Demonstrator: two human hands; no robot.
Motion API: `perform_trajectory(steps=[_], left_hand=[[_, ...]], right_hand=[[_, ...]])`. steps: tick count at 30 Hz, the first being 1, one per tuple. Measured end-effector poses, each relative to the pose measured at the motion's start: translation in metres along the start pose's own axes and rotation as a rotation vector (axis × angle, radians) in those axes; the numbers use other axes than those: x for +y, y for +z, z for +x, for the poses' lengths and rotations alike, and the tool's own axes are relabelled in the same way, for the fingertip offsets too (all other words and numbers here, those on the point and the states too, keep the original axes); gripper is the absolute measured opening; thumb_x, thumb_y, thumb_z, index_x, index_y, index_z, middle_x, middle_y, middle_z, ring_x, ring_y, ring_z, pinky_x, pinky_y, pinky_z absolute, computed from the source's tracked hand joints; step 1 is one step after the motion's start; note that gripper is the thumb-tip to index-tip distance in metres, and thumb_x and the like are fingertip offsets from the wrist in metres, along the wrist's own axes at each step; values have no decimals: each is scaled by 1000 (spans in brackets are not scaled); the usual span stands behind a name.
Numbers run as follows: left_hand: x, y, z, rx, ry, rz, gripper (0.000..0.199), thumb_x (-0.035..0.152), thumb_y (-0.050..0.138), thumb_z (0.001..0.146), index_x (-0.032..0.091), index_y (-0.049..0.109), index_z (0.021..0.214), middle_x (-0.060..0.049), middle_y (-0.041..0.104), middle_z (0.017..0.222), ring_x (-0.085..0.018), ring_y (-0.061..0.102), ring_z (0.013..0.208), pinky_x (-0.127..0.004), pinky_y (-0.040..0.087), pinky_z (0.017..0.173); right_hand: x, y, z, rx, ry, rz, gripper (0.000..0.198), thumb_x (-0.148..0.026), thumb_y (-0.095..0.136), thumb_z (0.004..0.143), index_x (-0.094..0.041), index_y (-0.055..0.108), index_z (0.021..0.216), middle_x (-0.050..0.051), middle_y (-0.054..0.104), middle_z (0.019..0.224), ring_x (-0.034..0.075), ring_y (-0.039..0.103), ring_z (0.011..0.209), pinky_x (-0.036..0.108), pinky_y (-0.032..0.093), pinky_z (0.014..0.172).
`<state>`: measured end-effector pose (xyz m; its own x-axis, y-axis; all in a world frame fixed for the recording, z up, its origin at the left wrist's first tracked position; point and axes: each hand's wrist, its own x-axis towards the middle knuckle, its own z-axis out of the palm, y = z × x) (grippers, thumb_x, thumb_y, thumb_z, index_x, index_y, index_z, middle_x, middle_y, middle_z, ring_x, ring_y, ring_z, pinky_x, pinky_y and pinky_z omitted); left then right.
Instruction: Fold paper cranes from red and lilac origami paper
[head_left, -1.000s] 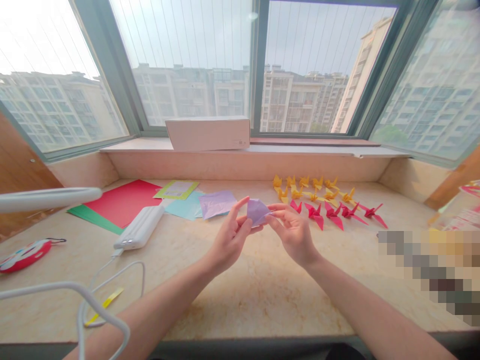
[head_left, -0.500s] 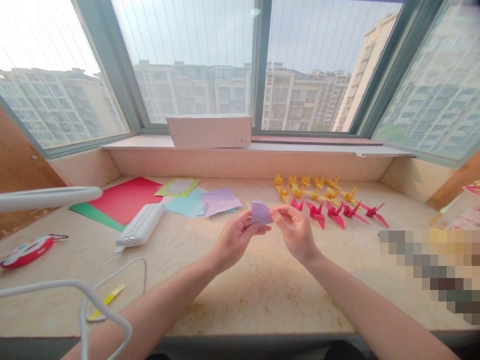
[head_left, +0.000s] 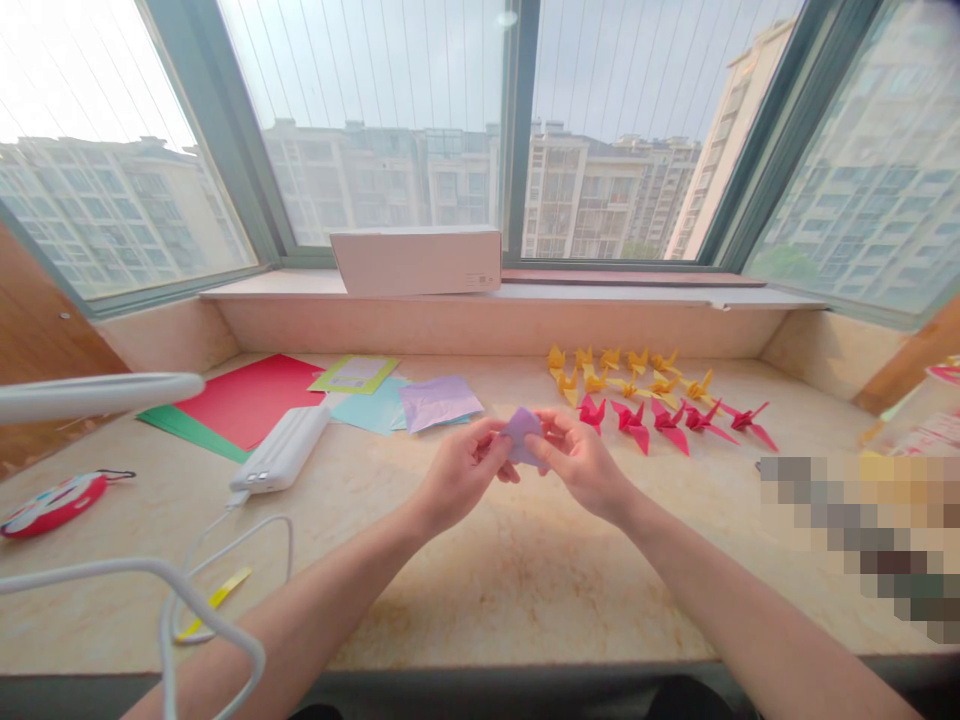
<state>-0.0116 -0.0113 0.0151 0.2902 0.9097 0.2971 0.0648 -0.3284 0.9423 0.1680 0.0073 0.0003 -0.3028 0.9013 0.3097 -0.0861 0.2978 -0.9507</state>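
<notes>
1. Pinching one side of a small folded purple paper (head_left: 523, 432), the left hand (head_left: 469, 470) hides part of it.
2. The right hand (head_left: 585, 460) pinches the other side, so the folds are hard to see.
3. The paper is up between both hands, over the stone-patterned counter (head_left: 525, 580).
4. A white bar (head_left: 97, 398) pokes in from the left, cut off; I can't tell what it is.
5. Blurry blocks (head_left: 892, 550) cover something at the right.
</notes>
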Motion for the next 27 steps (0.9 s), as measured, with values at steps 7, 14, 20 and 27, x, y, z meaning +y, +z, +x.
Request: perform_trajectory(steps=[7,14,20,27], left_hand=[[2,0,-3,-42,43,-126,29,37,59,93,14,59,109,-1,68,67,-14,68,57,-23,53,54],[0,-1,-3,-48,154,-178,28,36,55,96,12,63,106,-5,72,71,-15,71,62,-24,55,58],[3,-1,-4,19,161,-176,29,37,59,93,10,68,102,-7,75,71,-16,71,63,-26,57,61],[-1,1,-4,103,115,-87,27,36,60,92,10,67,98,-8,76,73,-18,73,65,-28,59,63]], right_hand=[[-1,0,-2,-82,-31,183,22,-30,63,89,-26,50,106,-4,67,81,9,59,47,23,47,46],[-3,-5,-3,-109,-35,259,4,-27,57,92,-24,55,91,-4,67,68,13,62,50,25,46,49],[-7,-3,-4,-65,-9,338,3,-23,61,87,-21,62,84,-4,62,61,10,57,48,22,41,47],[-10,-1,-3,-75,15,326,21,-39,55,93,-19,61,93,-1,63,70,11,58,57,24,47,54]])
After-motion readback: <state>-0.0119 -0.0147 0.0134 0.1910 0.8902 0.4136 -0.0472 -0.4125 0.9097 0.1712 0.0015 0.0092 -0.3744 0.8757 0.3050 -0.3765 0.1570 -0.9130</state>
